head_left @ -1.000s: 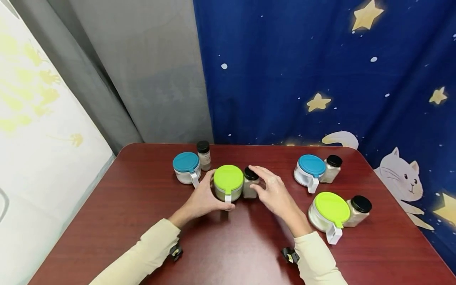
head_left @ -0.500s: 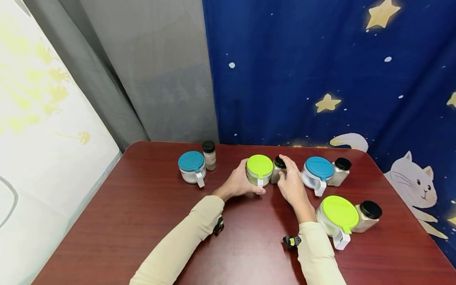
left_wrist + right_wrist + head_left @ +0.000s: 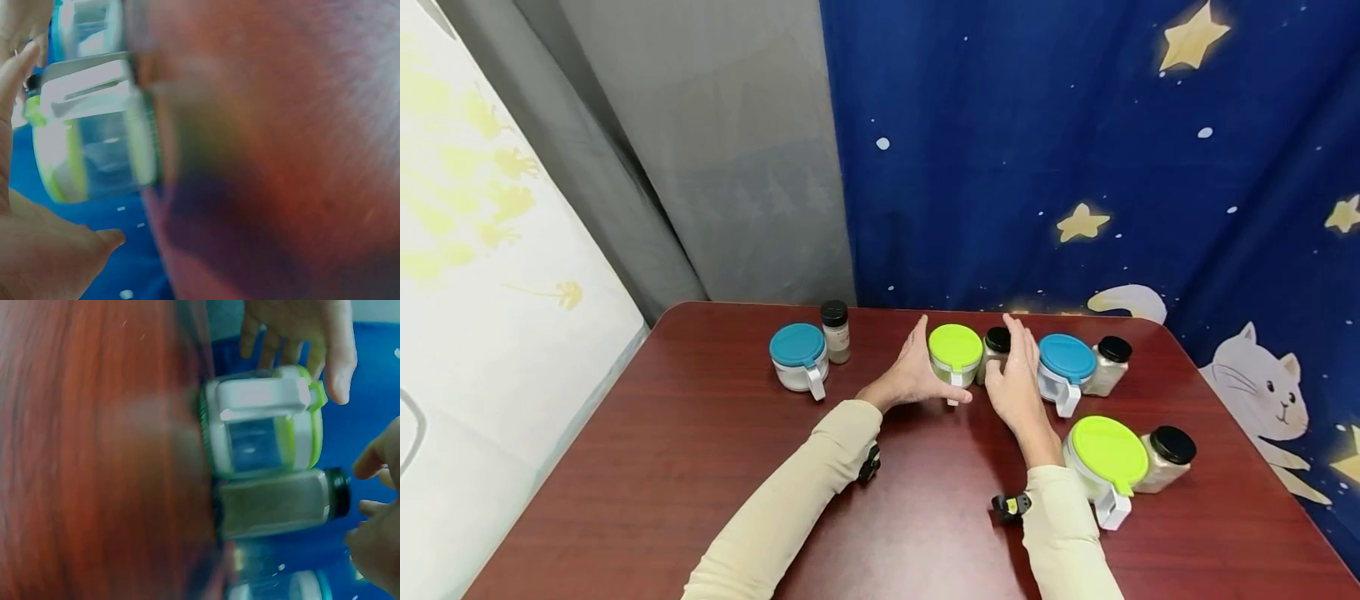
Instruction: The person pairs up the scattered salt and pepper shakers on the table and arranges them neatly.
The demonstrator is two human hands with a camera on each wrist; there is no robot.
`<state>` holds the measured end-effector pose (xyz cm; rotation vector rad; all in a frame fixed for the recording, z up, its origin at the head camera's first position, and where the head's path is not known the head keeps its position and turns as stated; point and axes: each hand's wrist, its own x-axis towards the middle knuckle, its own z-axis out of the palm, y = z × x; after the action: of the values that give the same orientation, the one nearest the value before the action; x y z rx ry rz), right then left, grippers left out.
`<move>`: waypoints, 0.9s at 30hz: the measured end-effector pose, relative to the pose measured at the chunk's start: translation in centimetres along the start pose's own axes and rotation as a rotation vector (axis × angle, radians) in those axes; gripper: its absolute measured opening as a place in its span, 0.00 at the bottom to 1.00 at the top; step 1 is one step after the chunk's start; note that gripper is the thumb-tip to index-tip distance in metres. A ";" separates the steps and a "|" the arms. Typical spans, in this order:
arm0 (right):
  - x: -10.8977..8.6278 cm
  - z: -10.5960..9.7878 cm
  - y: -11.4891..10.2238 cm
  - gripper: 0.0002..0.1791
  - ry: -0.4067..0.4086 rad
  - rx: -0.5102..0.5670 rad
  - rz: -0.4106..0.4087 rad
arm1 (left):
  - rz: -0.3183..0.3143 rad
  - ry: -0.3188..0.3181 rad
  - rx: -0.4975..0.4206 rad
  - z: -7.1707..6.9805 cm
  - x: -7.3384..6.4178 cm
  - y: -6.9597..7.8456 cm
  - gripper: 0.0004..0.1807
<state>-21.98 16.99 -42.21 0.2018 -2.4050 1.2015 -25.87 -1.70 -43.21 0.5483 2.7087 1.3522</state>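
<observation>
At the back middle of the table stands a clear seasoning jar [image 3: 955, 346] with a lime-green lid and a white handle facing me. A square glass jar [image 3: 275, 503] with a black lid stands upright close against its right side. My left hand [image 3: 916, 375] is spread at the left of the green-lidded jar, fingers and thumb extended, and a gap shows between them in the left wrist view. Beside the black-lidded jar, my right hand [image 3: 1017, 387] has its fingers stretched out. In the right wrist view its fingertips sit apart from the black lid.
Just right of my right hand are a blue-lidded seasoning jar [image 3: 1066, 358] and a black-lidded jar [image 3: 1112, 352]. Nearer me sits another green-lidded jar [image 3: 1108, 454] with a black-lidded jar [image 3: 1172, 446]. At back left, a blue-lidded jar [image 3: 797, 346] adjoins a slim black-capped bottle [image 3: 837, 333].
Both hands moved right with the green-lidded and black-lidded jars, bringing them near the right-hand blue-lidded jar. Since then the fingers have straightened and come away from the jars.
</observation>
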 end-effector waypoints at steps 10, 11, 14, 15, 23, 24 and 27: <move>-0.7 0.3 -4.9 0.26 -0.013 0.046 -0.229 | 0.120 -0.119 0.132 -3.2 -2.6 1.6 0.70; -0.8 0.6 -5.2 0.26 -0.035 0.045 -0.242 | 0.115 -0.112 0.138 -3.5 -3.0 1.7 0.69; -1.3 1.8 -5.5 0.26 -0.067 0.059 -0.277 | 0.126 -0.056 0.170 -5.0 -4.4 2.3 0.65; -1.6 2.3 -5.6 0.26 -0.078 0.074 -0.282 | 0.132 -0.028 0.192 -5.6 -4.9 2.5 0.63; -2.0 8.0 -7.8 0.28 -0.335 0.055 -0.327 | 0.078 0.368 0.229 -12.8 -7.8 1.9 0.48; -1.5 8.6 -8.3 0.29 -0.365 0.039 -0.330 | 0.046 0.393 0.213 -13.6 -8.0 1.4 0.47; 0.1 10.0 -9.7 0.30 -0.440 -0.004 -0.346 | -0.061 0.429 0.160 -15.5 -8.6 0.1 0.45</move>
<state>-22.16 3.18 -40.37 0.9250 -2.5823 1.0728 -21.12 -16.41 -34.46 0.1959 3.1609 1.3814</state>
